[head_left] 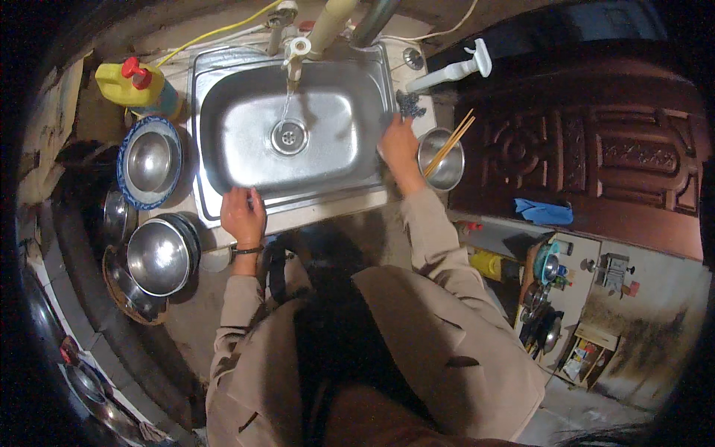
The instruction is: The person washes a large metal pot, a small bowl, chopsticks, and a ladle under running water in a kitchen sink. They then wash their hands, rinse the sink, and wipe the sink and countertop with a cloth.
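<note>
A stainless steel sink [329, 167] lies before me, with water running from the tap [294, 67] onto the drain strainer [289, 137]. My left hand [242, 217] rests at the sink's near left rim; its fingers are slightly apart and nothing shows in them. At the right rim is my right hand [400, 150], its fingertips close to a dark scouring pad [411, 104] on the ledge. Whether the fingers touch or grip the pad is hard to tell. Right beside that hand stands a metal bowl [453, 173] with several wooden chopsticks [453, 141] leaning in it.
Left of the sink stand a yellow jug with a red pump [131, 84], a blue-rimmed basin [127, 187] holding a metal bowl [149, 161], and stacked metal bowls [158, 257]. A white plastic handled tool [447, 75] and a blue cloth [543, 212] are at right.
</note>
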A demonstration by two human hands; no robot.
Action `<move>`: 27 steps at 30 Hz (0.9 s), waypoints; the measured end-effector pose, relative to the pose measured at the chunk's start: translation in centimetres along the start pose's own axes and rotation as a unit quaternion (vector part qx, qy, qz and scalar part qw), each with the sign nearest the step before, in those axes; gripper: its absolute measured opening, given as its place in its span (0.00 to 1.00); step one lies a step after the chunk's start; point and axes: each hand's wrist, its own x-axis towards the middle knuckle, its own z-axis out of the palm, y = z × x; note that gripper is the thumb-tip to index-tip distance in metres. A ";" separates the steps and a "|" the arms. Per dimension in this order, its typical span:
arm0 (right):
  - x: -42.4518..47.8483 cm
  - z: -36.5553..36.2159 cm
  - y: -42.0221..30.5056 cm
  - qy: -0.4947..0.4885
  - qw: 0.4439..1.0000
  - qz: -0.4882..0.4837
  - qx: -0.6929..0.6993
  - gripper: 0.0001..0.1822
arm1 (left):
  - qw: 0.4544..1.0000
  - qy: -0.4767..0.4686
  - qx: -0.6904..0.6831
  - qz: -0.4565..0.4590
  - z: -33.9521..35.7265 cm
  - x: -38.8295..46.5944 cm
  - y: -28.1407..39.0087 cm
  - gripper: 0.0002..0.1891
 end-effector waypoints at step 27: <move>-6.1 2.1 -4.1 -0.314 0.894 -0.304 0.098 0.18 | 1.000 0.011 0.008 -0.005 0.4 -0.2 -0.2 0.07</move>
